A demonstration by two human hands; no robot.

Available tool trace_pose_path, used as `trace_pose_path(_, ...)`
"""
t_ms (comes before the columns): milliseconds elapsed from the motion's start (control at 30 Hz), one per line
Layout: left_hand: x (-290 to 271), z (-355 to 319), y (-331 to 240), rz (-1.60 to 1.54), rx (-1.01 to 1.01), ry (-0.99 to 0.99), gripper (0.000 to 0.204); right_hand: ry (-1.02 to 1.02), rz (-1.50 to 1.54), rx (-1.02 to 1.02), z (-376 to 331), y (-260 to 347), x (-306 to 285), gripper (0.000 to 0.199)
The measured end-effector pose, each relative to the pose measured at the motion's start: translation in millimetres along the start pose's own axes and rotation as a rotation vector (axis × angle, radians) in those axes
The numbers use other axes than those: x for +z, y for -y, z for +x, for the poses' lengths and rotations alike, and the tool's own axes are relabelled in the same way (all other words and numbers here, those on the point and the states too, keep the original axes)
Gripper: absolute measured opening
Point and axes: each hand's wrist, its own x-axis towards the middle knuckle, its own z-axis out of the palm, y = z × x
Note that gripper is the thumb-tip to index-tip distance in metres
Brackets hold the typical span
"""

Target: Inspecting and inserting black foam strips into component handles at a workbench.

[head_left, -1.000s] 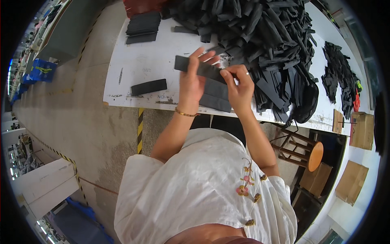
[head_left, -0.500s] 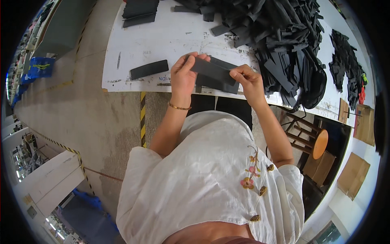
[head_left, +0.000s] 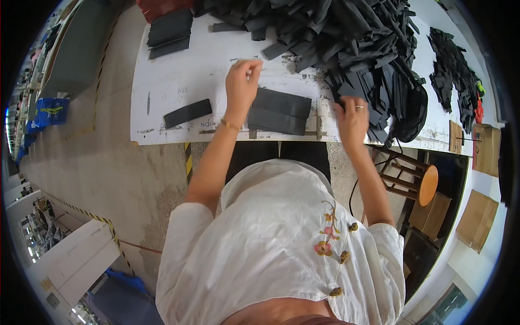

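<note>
Two flat black fabric strips (head_left: 279, 111) lie overlapping on the white table, between my hands. My left hand (head_left: 242, 89) is raised just left of them, its fingers curled in and nothing visible in it. On the right, my right hand (head_left: 353, 122) is at the near left edge of a loose bunch of black strips (head_left: 371, 95). Its thumb stands apart from the bent fingers, and no strip shows in its grasp. A single black strip (head_left: 188, 113) rests to the left of my left forearm.
A large heap of black strips (head_left: 325, 32) covers the far side of the white table (head_left: 162, 81). Stacked black pieces (head_left: 170, 32) sit far left beside a red item (head_left: 162, 7). A black bag (head_left: 414, 111) lies right, above a wooden stool (head_left: 427, 185).
The black strip held between both hands has been let go and lies with the one on the table. My right hand has moved right to the loose strips; my left has drawn away slightly.
</note>
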Motion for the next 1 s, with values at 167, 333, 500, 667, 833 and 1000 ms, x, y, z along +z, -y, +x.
trace_pose_path(167,67,82,61,0.214,0.048,-0.002,0.017,0.195,-0.363,-0.168,-3,-45,2,0.032)
trace_pose_path(333,92,93,64,0.37,-0.157,0.216,0.019,0.158,-0.432,-0.304,-5,-54,11,0.025)
trace_pose_path(500,100,91,69,0.243,-0.367,0.433,0.019,0.125,-0.218,-0.355,4,-66,8,0.009)
trace_pose_path(667,107,80,71,-0.042,-0.487,0.433,0.018,0.147,-0.146,-0.351,-4,-63,4,0.01)
trace_pose_path(833,81,61,52,-0.52,-0.72,0.292,0.023,0.114,0.075,-0.216,15,-54,-16,0.011)
trace_pose_path(1000,31,20,33,-0.948,-0.875,0.21,0.015,-0.049,0.544,0.161,35,-7,-37,0.019)
